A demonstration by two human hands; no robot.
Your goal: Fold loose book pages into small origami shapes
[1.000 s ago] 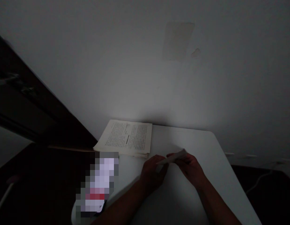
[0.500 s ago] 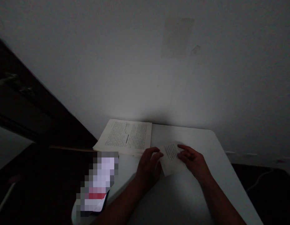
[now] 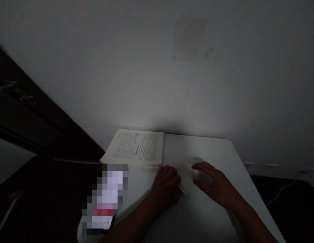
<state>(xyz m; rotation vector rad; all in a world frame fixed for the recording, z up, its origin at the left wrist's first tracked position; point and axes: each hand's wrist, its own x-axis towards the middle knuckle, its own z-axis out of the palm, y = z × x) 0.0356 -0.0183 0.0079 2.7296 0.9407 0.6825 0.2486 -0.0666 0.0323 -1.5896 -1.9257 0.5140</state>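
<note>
A small printed piece of paper (image 3: 186, 172) lies on the white table (image 3: 217, 148) between my hands. My left hand (image 3: 166, 186) holds its left edge, fingers curled over it. My right hand (image 3: 214, 185) rests on the paper's right side with fingers spread flat. The scene is very dim, and the part of the paper under my right hand is hidden.
A stack of printed pages (image 3: 137, 149) lies at the table's far left corner against the white wall. A pixelated phone screen (image 3: 106, 199) glows at the table's near left edge. Dark furniture (image 3: 32, 118) stands to the left. A cable (image 3: 281, 194) runs over the dark floor at right.
The paper, held up edge-on between both hands a second ago, has come down flat onto the table. My right hand has moved onto it and my left has shifted slightly nearer.
</note>
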